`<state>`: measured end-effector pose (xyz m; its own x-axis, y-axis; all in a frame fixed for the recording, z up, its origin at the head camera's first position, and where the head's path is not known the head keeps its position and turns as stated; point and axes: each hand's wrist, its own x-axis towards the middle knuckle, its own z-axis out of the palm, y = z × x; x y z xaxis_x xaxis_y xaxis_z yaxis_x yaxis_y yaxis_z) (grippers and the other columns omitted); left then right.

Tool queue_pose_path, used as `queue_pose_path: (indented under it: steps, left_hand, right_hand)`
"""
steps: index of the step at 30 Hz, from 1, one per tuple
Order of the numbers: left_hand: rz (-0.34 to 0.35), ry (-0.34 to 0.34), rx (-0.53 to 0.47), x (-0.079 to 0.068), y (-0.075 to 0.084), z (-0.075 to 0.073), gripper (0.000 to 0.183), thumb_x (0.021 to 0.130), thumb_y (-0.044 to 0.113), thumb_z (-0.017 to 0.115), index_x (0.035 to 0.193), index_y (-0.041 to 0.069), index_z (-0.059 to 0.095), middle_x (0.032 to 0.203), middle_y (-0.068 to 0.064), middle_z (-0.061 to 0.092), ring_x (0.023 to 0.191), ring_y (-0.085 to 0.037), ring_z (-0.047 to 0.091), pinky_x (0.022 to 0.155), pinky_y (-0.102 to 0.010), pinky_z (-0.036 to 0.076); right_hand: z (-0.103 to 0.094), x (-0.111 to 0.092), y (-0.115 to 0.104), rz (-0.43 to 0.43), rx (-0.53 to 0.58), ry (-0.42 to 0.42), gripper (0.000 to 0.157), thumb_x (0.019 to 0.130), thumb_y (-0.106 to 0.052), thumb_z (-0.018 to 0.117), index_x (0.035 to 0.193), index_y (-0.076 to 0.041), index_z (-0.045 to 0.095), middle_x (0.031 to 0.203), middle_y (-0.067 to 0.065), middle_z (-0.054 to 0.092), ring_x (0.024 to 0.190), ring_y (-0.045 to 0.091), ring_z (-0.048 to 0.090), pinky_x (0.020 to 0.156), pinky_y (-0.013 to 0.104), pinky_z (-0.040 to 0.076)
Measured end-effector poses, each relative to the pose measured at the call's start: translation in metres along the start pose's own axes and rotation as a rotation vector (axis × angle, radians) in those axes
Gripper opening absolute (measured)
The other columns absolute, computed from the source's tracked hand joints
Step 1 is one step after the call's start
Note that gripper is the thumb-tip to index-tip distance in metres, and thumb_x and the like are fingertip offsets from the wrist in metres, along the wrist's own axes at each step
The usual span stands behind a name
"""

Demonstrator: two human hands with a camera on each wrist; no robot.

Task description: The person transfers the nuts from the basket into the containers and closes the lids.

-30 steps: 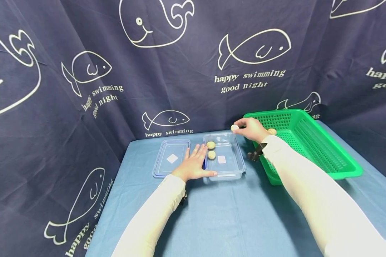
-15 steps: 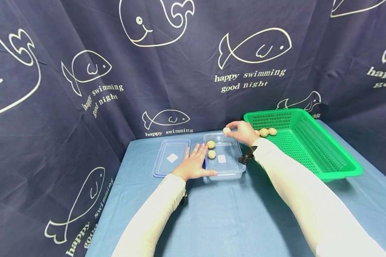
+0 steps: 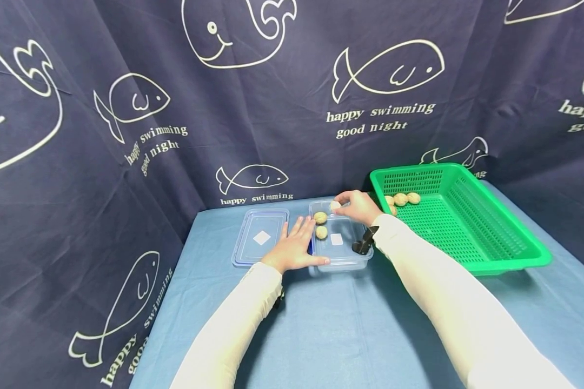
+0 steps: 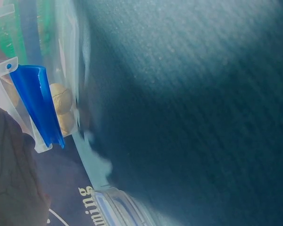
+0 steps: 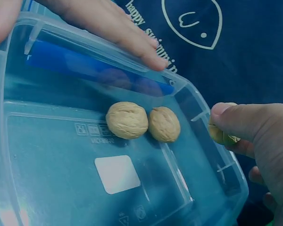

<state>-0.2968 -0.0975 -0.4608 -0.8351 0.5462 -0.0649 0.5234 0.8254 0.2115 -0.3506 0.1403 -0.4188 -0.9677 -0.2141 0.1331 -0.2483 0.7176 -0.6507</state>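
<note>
A clear plastic food box [image 3: 350, 259] stands on the table, two walnuts [image 5: 127, 120] lying inside along its left wall. My right hand [image 3: 357, 208] pinches another walnut [image 5: 221, 134] between thumb and fingers over the box's far end. My left hand [image 3: 294, 251] rests spread against the box's left rim, fingers straight, thumb along the near edge. A blue locking flap [image 4: 37, 103] hangs on that left side, seen in the left wrist view. The left palm is hidden.
A green plastic basket [image 3: 506, 237] with several walnuts [image 3: 400, 199] at its left end stands right of the box. The box's lid [image 3: 260, 237] lies flat on the left. Behind the table hangs a dark printed curtain [image 3: 311, 151].
My right hand has moved left and lower with its walnut, from beside the basket to over the box. More walnuts in the basket have come into view. The left hand has stayed put.
</note>
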Motion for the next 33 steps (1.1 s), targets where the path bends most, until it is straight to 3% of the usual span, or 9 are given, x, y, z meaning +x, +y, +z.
queue_pose_path:
  steps: [7,17,26,33]
  left_hand:
    - [0.000,-0.010,0.019,0.002,0.001,0.001,0.123,0.078,0.087,0.051,0.164,0.011,0.006,0.171,-0.004,0.003,0.156,-0.024,-0.003,0.121,-0.059,-0.001]
    - [-0.010,-0.013,0.010,0.006,-0.002,0.003,0.125,0.076,0.089,0.051,0.164,0.012,0.005,0.171,-0.003,0.002,0.156,-0.023,-0.004,0.121,-0.058,-0.004]
    - [-0.020,-0.013,0.007,0.005,-0.002,0.003,0.125,0.076,0.089,0.051,0.164,0.013,0.005,0.171,-0.003,0.002,0.156,-0.021,-0.005,0.121,-0.056,-0.005]
    - [-0.013,-0.014,0.010,0.003,-0.002,0.003,0.125,0.076,0.089,0.051,0.164,0.013,0.004,0.171,-0.003,0.001,0.156,-0.023,-0.004,0.121,-0.057,-0.005]
  right_hand:
    - [0.007,0.001,0.000,0.019,-0.023,-0.020,0.040,0.087,-0.024,0.079,0.121,-0.002,0.071,0.117,0.017,0.071,0.107,0.032,0.066,0.093,0.047,0.052]
    - [0.003,0.003,-0.004,0.015,0.050,-0.014,0.044,0.092,-0.024,0.075,0.128,-0.001,0.065,0.124,0.018,0.068,0.116,0.034,0.064,0.094,0.049,0.053]
    - [-0.024,0.001,0.000,-0.009,0.071,0.097,0.040,0.094,-0.025,0.073,0.128,-0.005,0.066,0.124,0.018,0.069,0.113,0.035,0.065,0.093,0.050,0.051]
    - [-0.054,-0.003,0.027,-0.012,0.073,0.182,0.042,0.093,-0.029,0.074,0.127,-0.005,0.067,0.123,0.017,0.069,0.116,0.036,0.062,0.096,0.050,0.047]
